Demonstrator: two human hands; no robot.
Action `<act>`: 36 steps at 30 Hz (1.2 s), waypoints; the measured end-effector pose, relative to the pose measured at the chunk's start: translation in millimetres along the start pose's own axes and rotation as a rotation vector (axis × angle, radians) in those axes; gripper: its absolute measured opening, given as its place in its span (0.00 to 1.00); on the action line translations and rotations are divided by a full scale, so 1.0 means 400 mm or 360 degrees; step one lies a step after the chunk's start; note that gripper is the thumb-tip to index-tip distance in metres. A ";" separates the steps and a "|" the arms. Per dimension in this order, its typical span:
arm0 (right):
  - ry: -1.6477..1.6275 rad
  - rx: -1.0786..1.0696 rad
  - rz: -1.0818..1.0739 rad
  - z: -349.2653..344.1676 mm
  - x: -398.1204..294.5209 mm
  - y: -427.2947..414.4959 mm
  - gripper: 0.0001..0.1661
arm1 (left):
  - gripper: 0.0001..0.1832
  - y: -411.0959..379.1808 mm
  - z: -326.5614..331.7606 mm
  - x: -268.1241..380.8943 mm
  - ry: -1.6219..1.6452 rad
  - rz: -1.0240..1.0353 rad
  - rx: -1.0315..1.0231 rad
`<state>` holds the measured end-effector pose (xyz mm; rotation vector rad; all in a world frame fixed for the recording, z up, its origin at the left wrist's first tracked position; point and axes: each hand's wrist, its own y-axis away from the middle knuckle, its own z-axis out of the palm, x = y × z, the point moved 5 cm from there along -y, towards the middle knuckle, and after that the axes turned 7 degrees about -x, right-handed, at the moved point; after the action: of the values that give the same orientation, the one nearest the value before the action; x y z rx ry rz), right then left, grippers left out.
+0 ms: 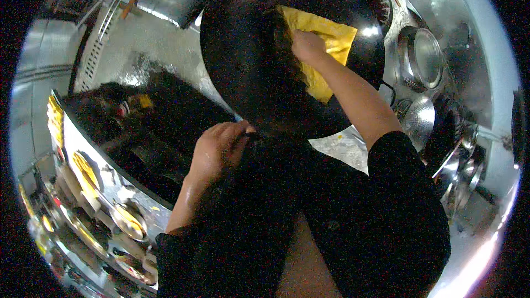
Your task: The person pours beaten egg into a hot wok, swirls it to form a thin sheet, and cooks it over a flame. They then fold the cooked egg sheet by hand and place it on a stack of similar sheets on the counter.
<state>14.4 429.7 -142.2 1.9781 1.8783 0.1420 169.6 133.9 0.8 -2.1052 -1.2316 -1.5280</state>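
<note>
A large dark wok (240, 49) fills the upper middle of the head view. Inside it, my right hand (308, 47) presses on a spread yellow cloth (337, 41), fingers bunched on its upper left part. My left hand (219, 145) is closed at the near rim of the wok, at its lower left; what its fingers grip there is partly hidden, and it looks like the rim or a small handle. Dark short sleeves cover both upper arms.
Metal counter (157, 45) with a perforated strip lies left of the wok. Right of it are a round metal pot (426, 58) and a hammered metal ladle or bowl (419, 120). Dishes with yellow food (128, 221) line the lower left shelf.
</note>
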 end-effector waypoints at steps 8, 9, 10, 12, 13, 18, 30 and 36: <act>-0.0787 -0.0274 -0.0077 0.030 0.041 0.016 0.09 | 0.14 0.081 -0.058 -0.091 0.0235 -0.0151 0.0275; -0.0761 -0.0253 -0.0141 0.030 0.033 0.012 0.09 | 0.14 0.081 -0.079 -0.076 0.0091 -0.0092 0.0286; -0.0737 -0.0233 -0.0202 0.037 0.030 0.009 0.09 | 0.14 0.079 -0.093 -0.061 -0.0126 0.0007 0.0303; -0.0757 -0.0371 -0.0334 0.060 0.020 0.001 0.09 | 0.14 0.079 -0.107 -0.056 -0.0346 0.0088 0.0321; -0.0503 -0.0433 -0.0352 0.066 0.019 -0.001 0.10 | 0.13 0.080 -0.113 -0.064 -0.0347 0.0071 0.0320; -0.0051 -0.0335 -0.0192 0.015 -0.019 -0.007 0.15 | 0.14 0.088 -0.144 -0.067 -0.0372 0.0001 0.0331; -0.0072 0.0236 0.0185 0.005 -0.058 -0.085 0.20 | 0.15 0.116 -0.153 -0.092 -0.0248 -0.0171 0.0306; -0.0350 0.0478 -0.0266 -0.001 -0.064 -0.102 0.16 | 0.15 0.110 -0.122 -0.147 0.0102 -0.0261 0.0353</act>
<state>-26.0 405.3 -151.0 1.9145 1.9976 -0.4113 165.8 47.9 -19.2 -1.8413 -1.5059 -1.4355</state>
